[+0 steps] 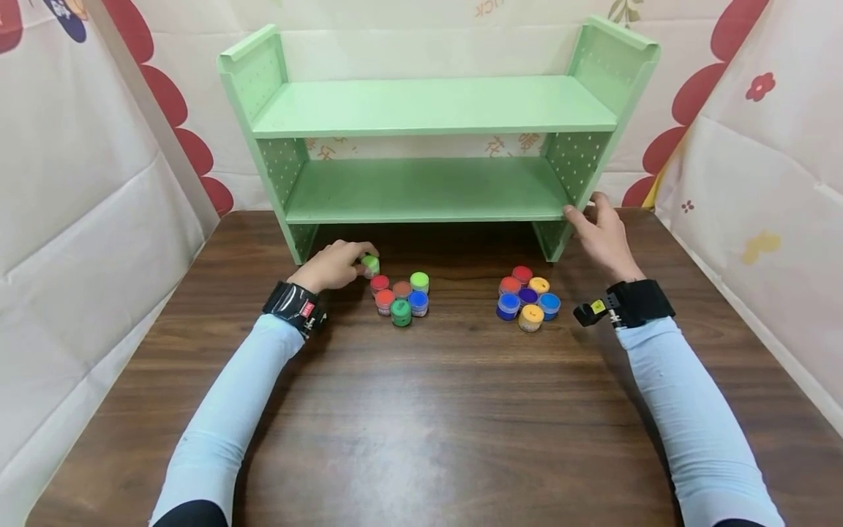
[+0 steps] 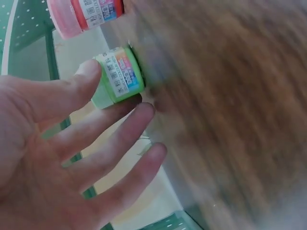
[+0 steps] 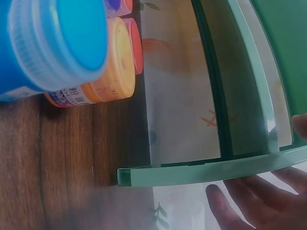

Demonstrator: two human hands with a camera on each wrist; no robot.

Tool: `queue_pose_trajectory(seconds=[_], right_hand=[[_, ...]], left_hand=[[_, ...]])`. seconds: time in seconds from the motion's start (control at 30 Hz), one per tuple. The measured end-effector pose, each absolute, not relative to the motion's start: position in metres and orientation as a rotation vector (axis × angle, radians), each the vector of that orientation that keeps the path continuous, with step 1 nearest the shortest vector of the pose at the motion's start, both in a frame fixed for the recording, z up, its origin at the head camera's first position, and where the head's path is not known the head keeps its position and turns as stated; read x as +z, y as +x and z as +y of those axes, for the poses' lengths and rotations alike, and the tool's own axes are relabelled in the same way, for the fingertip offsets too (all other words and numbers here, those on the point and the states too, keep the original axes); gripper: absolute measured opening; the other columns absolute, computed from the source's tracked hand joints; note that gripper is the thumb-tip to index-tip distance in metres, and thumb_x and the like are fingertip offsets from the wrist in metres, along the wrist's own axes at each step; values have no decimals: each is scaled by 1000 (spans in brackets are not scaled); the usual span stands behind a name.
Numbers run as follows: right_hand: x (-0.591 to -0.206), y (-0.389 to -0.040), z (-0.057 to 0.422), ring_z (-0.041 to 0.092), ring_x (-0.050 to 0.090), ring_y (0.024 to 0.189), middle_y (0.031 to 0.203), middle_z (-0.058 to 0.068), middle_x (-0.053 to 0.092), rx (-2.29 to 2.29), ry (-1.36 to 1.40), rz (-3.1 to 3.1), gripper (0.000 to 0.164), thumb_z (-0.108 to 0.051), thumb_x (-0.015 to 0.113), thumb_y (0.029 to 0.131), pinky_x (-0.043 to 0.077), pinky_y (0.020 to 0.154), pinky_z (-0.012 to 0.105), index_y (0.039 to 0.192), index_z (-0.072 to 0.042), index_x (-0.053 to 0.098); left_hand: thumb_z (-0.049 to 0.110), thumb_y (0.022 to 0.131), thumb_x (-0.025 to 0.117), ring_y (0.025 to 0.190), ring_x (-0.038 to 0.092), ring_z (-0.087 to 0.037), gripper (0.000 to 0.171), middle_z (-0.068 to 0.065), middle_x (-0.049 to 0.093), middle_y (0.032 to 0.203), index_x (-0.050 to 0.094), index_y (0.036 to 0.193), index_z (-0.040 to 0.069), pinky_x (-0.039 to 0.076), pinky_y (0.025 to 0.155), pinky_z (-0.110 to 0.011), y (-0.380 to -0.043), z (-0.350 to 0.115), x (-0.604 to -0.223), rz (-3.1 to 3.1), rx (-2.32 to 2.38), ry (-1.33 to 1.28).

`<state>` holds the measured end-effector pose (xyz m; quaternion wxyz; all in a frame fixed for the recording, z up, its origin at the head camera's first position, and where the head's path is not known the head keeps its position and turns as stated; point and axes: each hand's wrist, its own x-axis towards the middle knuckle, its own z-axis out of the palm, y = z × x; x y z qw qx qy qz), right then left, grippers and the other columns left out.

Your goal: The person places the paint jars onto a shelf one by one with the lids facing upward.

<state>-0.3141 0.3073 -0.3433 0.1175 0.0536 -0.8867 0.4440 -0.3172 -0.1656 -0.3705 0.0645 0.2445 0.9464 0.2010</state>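
My left hand (image 1: 334, 265) pinches a small light-green paint jar (image 1: 371, 264) between thumb and fingers, at the back left of a cluster of jars. In the left wrist view the label of this green jar (image 2: 119, 74) faces the camera, and a red jar (image 2: 86, 14) is beside it. My right hand (image 1: 602, 238) grips the right side panel (image 1: 571, 176) of a light-green two-tier shelf (image 1: 435, 106). Its thumb lies on the inner side, and the other fingers (image 3: 244, 199) are outside the panel.
Near the left hand stand more jars: red, brown, blue, a dark green jar (image 1: 401, 312) and another light-green jar (image 1: 419, 282). A second cluster, with a yellow jar (image 1: 530, 318) in front, stands in front of the shelf's right leg. All are on a brown wooden table (image 1: 421, 424).
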Motion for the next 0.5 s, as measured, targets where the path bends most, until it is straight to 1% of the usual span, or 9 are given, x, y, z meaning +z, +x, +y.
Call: queue_pose_trajectory(seconds=[0.07, 0.13, 0.17, 0.23, 0.3, 0.37, 0.4, 0.5], right_hand=[[-344, -315, 309, 16, 59, 109, 143, 30, 55, 1289, 148, -2619, 71, -53, 44, 106, 45, 76, 13, 159, -9, 29], [-345, -316, 310, 18, 59, 110, 145, 31, 54, 1268, 148, -2648, 74, -55, 43, 105, 44, 76, 13, 160, -8, 27], [-346, -316, 311, 16, 59, 107, 144, 32, 54, 1254, 152, -2663, 75, -56, 42, 105, 44, 75, 13, 160, -7, 26], [-347, -318, 313, 8, 59, 100, 144, 33, 53, 1231, 172, -2688, 75, -55, 41, 106, 43, 73, 12, 161, -6, 24], [-349, -319, 314, -2, 57, 92, 143, 34, 52, 1239, 191, -2692, 74, -53, 40, 107, 44, 72, 11, 161, -5, 24], [-350, -320, 314, -9, 54, 86, 145, 34, 50, 1254, 206, -2690, 74, -52, 39, 107, 45, 70, 11, 162, -5, 22], [-350, -320, 314, -10, 53, 87, 147, 34, 49, 1262, 212, -2688, 74, -52, 38, 108, 46, 70, 10, 163, -5, 21], [-349, -320, 314, -9, 54, 87, 149, 33, 48, 1268, 206, -2680, 72, -51, 37, 108, 48, 70, 11, 162, -5, 23]], left_hand=[[9, 102, 60, 97, 61, -24, 34, -10, 72, 114, 63, 136, 8, 50, 87, -43, -318, -166, -368, 2865, 598, 762], [9, 102, 59, 97, 61, -23, 35, -11, 72, 115, 62, 137, 6, 50, 88, -43, -319, -166, -365, 2861, 599, 784], [10, 102, 59, 97, 61, -23, 35, -12, 72, 115, 62, 137, 6, 50, 88, -42, -318, -166, -363, 2856, 599, 794], [12, 103, 60, 95, 60, -22, 37, -12, 73, 115, 61, 139, 4, 49, 86, -40, -316, -167, -358, 2843, 595, 810], [15, 102, 61, 90, 60, -21, 38, -11, 74, 112, 62, 138, 5, 48, 81, -38, -313, -168, -352, 2836, 588, 816], [18, 101, 63, 87, 60, -20, 38, -9, 75, 109, 64, 138, 6, 47, 77, -36, -310, -168, -346, 2836, 588, 811], [20, 101, 65, 86, 61, -20, 38, -9, 76, 108, 65, 137, 7, 47, 76, -35, -308, -169, -342, 2841, 588, 810], [23, 98, 68, 88, 66, -19, 39, -8, 77, 107, 67, 135, 10, 49, 75, -34, -304, -170, -333, 2864, 598, 813]])
